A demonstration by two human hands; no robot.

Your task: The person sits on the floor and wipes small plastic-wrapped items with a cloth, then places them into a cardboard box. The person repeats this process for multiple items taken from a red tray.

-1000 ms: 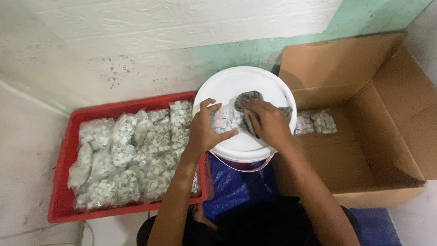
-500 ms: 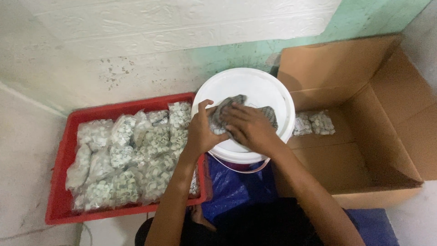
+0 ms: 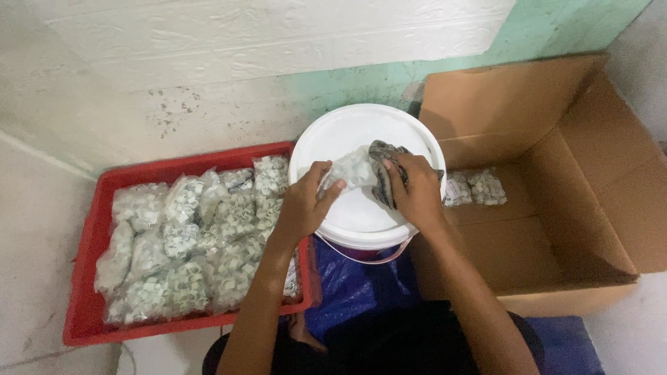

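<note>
Since a second ago the right hand [image 3: 417,191] has swept its grey rag [image 3: 382,173] leftward across the clear bag [image 3: 351,170], fingers closed on the cloth. The left hand [image 3: 306,205] still pinches the bag's near end, holding it on the white bucket lid [image 3: 361,215]; wiping looks underway.
</note>
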